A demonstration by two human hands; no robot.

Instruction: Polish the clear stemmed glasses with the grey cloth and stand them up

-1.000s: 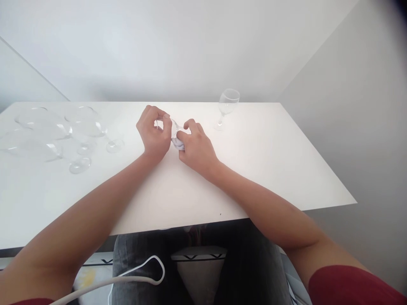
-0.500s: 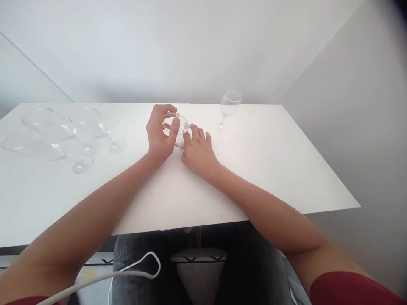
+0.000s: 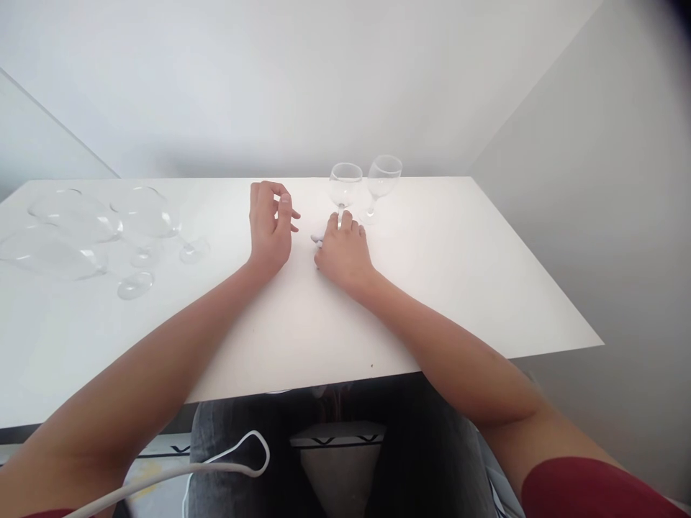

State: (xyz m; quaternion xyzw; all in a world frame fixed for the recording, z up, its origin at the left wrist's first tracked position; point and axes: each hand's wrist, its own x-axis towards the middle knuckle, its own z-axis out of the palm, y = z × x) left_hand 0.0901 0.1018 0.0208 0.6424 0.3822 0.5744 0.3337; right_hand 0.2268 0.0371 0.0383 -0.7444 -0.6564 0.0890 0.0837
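Note:
A clear wine glass (image 3: 345, 183) stands upright on the white table (image 3: 458, 273). My right hand (image 3: 344, 252) lies at its foot, with the fingers around the bottom of the stem. A scrap of white cloth (image 3: 317, 239) peeks out under that hand's thumb. My left hand (image 3: 270, 226) rests on the table a little to the left. Its fingers are loosely curled and apart, and it holds nothing. A second upright wine glass (image 3: 384, 178) stands just right of the first, near the table's far edge.
Several larger clear glasses (image 3: 80, 230) lie on their sides at the table's left end. A white wall runs behind the table. A white cable (image 3: 216, 471) loops over my lap below the near edge.
The glass that both hands held over the table now stands upright beside the other one. My left hand has let go and drawn back; my right hand followed the glass to its foot.

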